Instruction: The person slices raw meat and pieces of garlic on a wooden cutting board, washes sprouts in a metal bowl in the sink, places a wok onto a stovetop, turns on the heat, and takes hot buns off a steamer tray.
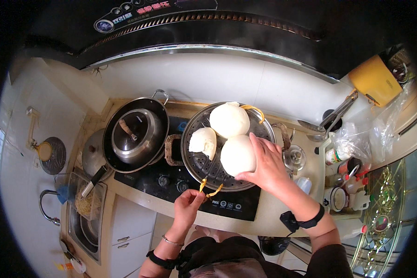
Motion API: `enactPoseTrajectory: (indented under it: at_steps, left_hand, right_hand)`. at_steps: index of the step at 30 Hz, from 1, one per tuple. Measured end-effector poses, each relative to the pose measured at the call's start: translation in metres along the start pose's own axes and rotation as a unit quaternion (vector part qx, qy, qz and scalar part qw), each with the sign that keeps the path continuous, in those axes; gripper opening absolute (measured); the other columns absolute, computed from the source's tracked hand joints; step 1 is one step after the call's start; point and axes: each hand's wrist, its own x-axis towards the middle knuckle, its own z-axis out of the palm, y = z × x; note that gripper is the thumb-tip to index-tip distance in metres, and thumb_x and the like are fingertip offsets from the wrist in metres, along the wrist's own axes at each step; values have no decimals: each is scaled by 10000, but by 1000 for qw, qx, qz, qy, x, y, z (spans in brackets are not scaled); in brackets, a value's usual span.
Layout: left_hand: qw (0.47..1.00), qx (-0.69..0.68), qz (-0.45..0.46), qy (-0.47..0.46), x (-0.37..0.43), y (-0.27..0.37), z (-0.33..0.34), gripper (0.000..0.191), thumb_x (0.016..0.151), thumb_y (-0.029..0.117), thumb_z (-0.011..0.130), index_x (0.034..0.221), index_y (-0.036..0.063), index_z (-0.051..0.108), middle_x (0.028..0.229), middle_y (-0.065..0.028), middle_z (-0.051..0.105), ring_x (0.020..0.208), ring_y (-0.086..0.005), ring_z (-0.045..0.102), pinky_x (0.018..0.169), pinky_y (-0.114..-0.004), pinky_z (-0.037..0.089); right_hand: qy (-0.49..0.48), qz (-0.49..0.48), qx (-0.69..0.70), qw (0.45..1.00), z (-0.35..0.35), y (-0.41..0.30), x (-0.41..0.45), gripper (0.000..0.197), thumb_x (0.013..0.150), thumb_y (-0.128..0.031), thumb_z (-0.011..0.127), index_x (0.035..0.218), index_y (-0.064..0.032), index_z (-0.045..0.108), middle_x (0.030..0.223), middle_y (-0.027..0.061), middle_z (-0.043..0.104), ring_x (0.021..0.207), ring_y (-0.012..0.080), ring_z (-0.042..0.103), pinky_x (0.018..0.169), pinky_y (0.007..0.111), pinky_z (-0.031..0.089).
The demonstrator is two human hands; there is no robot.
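Observation:
A round metal steamer tray (191, 170) with a perforated base sits on the black cooktop (139, 182). Two large white steamed buns, one at the back (229, 120) and one nearer (239, 155), lie on it beside a torn bun piece (202, 140). My right hand (269, 163) rests on the right side of the nearer bun, thumb and fingers spread around it. At the tray's front rim, my left hand (191, 203) pinches a yellow twisted strip of cloth (208, 191). Another yellow strip (255, 111) hangs over the back rim.
A black wok (153, 111) holding a domed lid (135, 132) stands on the left. Further left are a sink (100, 239) and a metal lid (90, 153). Right of the tray are a glass lid (294, 156), ladles (337, 114) and bottles (354, 184). A range hood (229, 31) overhangs the back.

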Motion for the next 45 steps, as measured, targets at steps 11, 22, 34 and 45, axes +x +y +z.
enactPoseTrajectory:
  at_steps: [11, 22, 34, 45]
  left_hand:
    - [1000, -4, 5, 7, 4, 3, -7, 70, 836, 69, 566, 838, 1, 552, 762, 5, 572, 678, -46, 510, 633, -169, 414]
    - [1000, -23, -4, -10, 5, -2, -8, 83, 842, 84, 562, 845, 3, 547, 766, 14, 554, 687, -41, 496, 633, -167, 407]
    - [1000, -19, 1, 2, 10, -1, -12, 73, 835, 78, 564, 843, 6, 556, 759, 23, 551, 683, -37, 493, 629, -164, 401]
    - [1000, -18, 11, 7, 10, -3, -9, 54, 835, 66, 551, 810, 20, 538, 741, 20, 548, 667, -34, 489, 617, -167, 399]
  right_hand:
    - [140, 91, 41, 985, -25, 17, 6, 810, 696, -413, 678, 1277, 17, 312, 1237, 220, 415, 1165, 351, 374, 969, 435, 302]
    - [-44, 11, 117, 992, -7, 62, 111, 490, 671, -284, 694, 1068, -31, 560, 1016, 115, 592, 974, 275, 531, 873, 370, 390]
    - [-27, -35, -2, 999, 10, 50, 133, 823, 579, -321, 755, 1261, -52, 382, 1145, 181, 514, 1126, 268, 443, 952, 357, 320]
    - [-88, 170, 78, 978, 17, 137, 131, 275, 671, -310, 689, 811, -73, 677, 763, 108, 646, 694, 214, 613, 667, 313, 471]
